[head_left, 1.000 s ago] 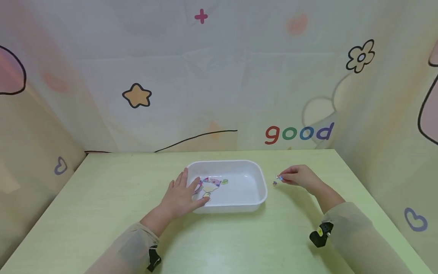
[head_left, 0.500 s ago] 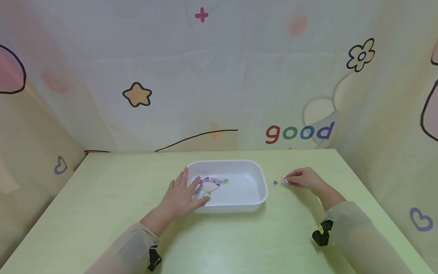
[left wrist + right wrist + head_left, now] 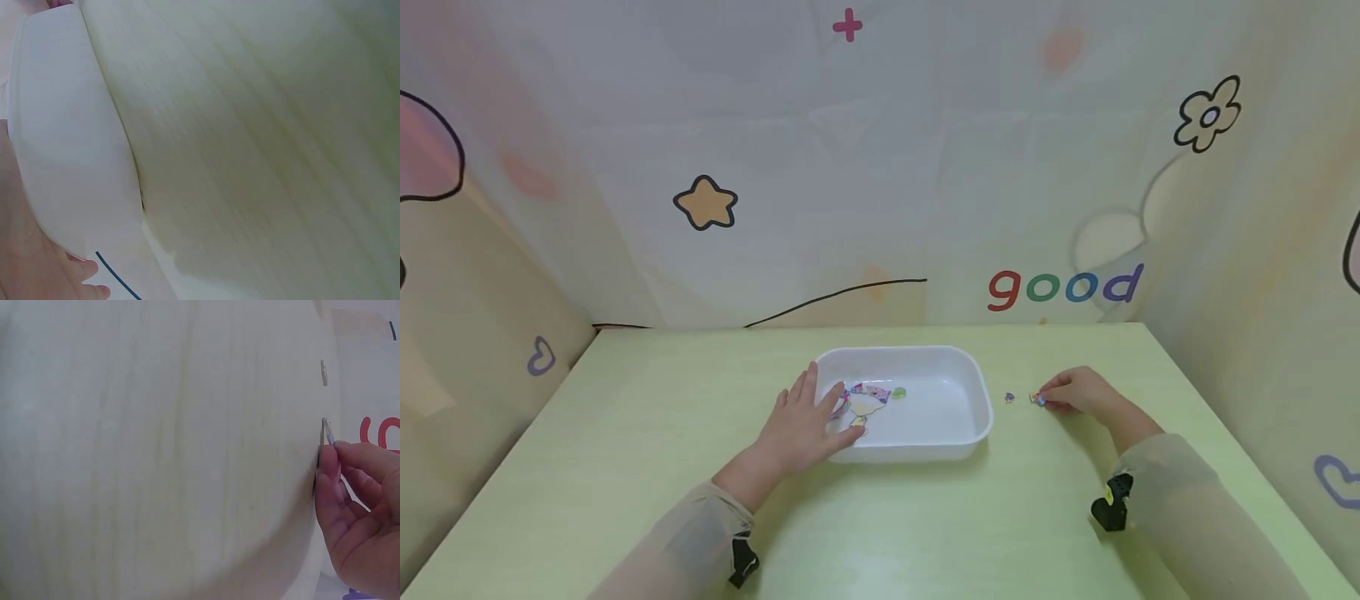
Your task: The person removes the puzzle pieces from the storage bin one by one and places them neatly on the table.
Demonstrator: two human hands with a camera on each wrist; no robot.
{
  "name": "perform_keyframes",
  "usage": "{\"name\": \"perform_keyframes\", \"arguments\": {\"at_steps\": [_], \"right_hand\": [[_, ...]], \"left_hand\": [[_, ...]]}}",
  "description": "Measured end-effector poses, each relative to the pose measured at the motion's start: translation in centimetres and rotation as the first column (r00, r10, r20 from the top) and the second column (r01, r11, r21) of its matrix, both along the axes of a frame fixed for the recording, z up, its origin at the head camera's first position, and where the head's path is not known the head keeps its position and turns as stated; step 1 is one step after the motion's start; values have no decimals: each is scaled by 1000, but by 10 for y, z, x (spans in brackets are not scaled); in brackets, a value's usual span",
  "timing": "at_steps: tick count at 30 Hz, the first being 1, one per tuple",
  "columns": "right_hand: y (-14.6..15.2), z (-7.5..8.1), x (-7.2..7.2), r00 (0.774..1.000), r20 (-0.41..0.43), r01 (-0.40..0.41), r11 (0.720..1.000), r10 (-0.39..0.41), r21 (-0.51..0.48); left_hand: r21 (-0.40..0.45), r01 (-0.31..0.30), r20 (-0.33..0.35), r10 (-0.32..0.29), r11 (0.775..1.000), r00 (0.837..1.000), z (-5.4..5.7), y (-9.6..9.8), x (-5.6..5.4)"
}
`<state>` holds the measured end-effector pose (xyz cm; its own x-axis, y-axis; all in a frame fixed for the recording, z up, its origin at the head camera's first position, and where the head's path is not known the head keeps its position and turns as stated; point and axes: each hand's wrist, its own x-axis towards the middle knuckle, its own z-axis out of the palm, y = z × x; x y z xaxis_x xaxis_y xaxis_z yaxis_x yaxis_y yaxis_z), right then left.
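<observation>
Pinches a teeny colourful piece (image 3: 1037, 399) in the right hand (image 3: 1077, 390), near another little bit (image 3: 1009, 397); has a spread-fingered left hand (image 3: 797, 427) kinda over the white tub (image 3: 936, 408).

Head view looks forward-down; nearer wrist views share the tabletop (image 3: 910, 517).

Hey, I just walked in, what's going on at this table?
A person is handling small printed pieces beside a white tray. Their right hand pinches a small piece on the tray's right; whether it touches the table is hard to tell. Another piece lies on the table between that hand and the tray. The left hand is spread over the tray's left end, where more pieces lie inside.
</observation>
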<state>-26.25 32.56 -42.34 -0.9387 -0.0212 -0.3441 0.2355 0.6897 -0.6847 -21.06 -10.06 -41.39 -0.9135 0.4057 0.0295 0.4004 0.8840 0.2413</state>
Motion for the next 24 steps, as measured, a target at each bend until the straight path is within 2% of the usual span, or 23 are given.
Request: {"name": "perform_keyframes", "arguments": {"at_steps": [8, 19, 21, 24], "right_hand": [[-3, 6, 1, 1000, -7, -12, 999, 13, 52], [-2, 4, 1, 995, -96, -13, 991, 26, 136], [-3, 6, 2, 991, -128, -8, 992, 24, 126], [-8, 9, 3, 984, -179, -13, 998, 23, 57]], "left_hand": [[4, 0, 13, 0, 1000, 1000, 4, 1, 0], [-13, -13, 3, 13, 1000, 1000, -2, 0, 0], [-6, -14, 2, 14, 1000, 1000, -3, 1, -1], [-3, -13, -3, 13, 1000, 1000, -4, 1, -1]]}}
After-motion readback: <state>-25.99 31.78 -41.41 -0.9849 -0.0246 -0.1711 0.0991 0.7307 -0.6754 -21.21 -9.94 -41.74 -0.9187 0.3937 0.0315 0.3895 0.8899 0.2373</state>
